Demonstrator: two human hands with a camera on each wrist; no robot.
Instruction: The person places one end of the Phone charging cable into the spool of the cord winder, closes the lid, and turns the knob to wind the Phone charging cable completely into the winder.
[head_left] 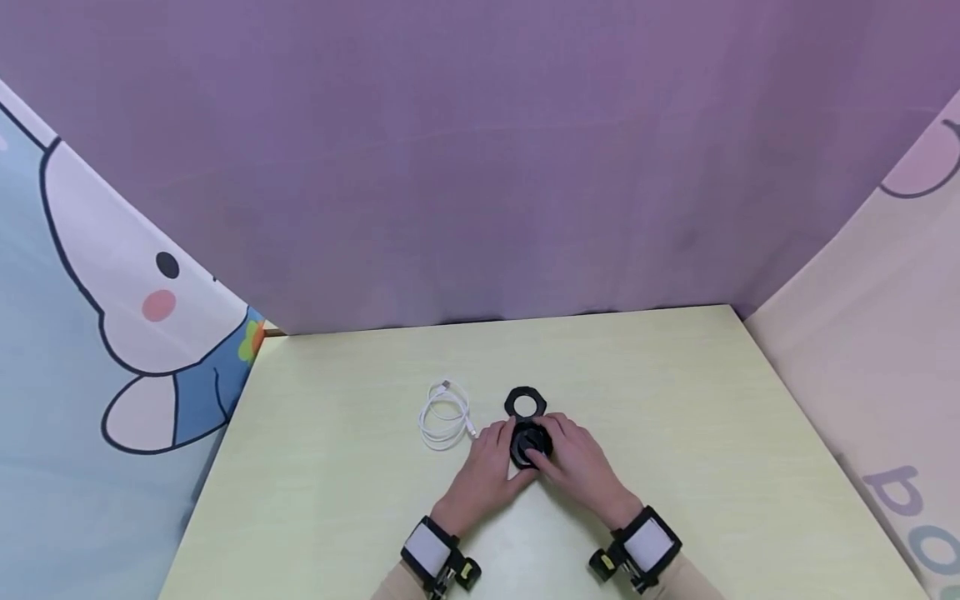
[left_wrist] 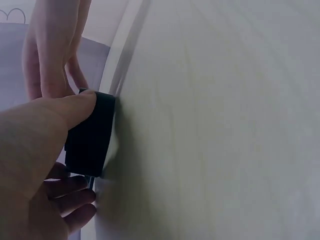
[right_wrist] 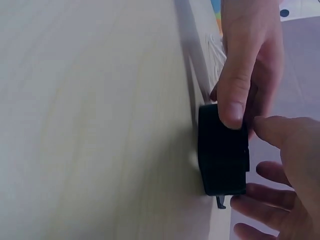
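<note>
A small black octagonal case [head_left: 525, 438] lies on the table between both hands, its ring-shaped lid [head_left: 542, 405] swung out on the far side with a round opening through it. My left hand [head_left: 486, 471] grips the case from the left; its thumb [left_wrist: 80, 107] presses the near side and its fingers lie along the left and far edge. My right hand [head_left: 583, 460] holds the case from the right, thumb over the top face and fingers at the far right edge. In the right wrist view, the dark side wall of the case [right_wrist: 222, 155] shows. What is inside it is hidden.
A coiled white cable [head_left: 437, 441] with plugs at its ends lies just left of the case. The pale wooden table [head_left: 337, 467] meets a purple cloth [head_left: 480, 208] at its back edge. Printed cloth sheets [head_left: 82, 500] hang at both sides.
</note>
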